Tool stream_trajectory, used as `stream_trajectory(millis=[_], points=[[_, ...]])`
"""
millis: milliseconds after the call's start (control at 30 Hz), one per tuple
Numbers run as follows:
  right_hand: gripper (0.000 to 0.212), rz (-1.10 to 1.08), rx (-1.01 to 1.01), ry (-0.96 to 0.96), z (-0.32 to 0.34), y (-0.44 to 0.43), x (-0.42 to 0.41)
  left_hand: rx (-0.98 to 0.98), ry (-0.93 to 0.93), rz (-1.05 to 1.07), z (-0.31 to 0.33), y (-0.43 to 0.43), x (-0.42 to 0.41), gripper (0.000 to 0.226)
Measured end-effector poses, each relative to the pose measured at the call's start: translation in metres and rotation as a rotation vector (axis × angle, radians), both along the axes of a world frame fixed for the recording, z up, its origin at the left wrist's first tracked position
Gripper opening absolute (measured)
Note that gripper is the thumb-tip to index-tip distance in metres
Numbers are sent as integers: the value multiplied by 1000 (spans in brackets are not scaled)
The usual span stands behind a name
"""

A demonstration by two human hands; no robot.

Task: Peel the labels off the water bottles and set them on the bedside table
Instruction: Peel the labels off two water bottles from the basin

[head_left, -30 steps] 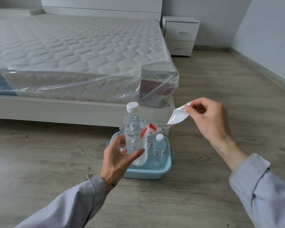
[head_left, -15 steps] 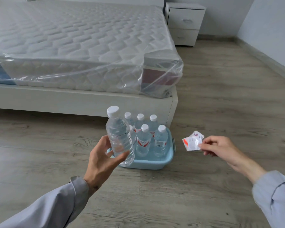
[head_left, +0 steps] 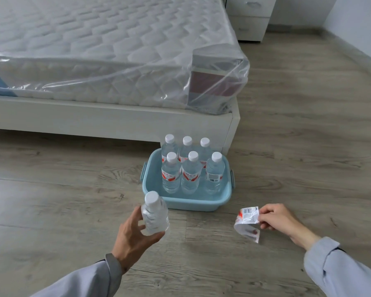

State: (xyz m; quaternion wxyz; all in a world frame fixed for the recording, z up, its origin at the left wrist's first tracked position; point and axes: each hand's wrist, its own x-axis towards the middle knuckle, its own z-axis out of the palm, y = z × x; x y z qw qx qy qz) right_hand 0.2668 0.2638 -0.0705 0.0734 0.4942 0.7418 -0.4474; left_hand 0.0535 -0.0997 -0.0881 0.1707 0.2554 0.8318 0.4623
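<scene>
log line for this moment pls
left hand: holds peeled bottle | right hand: pinches loose label | blue tub: six bottles upright | step: bottle not yet on bedside table

surface: wood-look floor (head_left: 298,146) | carried: light-blue tub (head_left: 189,203), set near bed corner | white bed frame (head_left: 94,118) | bedside table (head_left: 251,22), placed beyond the bed

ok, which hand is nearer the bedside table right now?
Right. The right hand, pinching the peeled label, sits almost straight below the bedside table in view; the left hand, gripping the bare bottle, is further off to the left.
</scene>
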Motion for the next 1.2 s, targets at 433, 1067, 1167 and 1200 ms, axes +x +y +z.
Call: stream_trajectory(millis=[433, 1067, 1167, 1200], points=[[9, 2, 215, 11, -14, 2, -30, -48, -69, 111, -52, 11, -19, 75], [36, 166, 489, 463, 35, -20, -160, -139, -76, 88, -43, 6, -12, 65], [31, 155, 517, 455, 33, -17, -163, -134, -82, 76, -39, 6, -12, 67], [30, 153, 524, 454, 34, -17, -163, -137, -78, 68, -38, 5, -11, 67]])
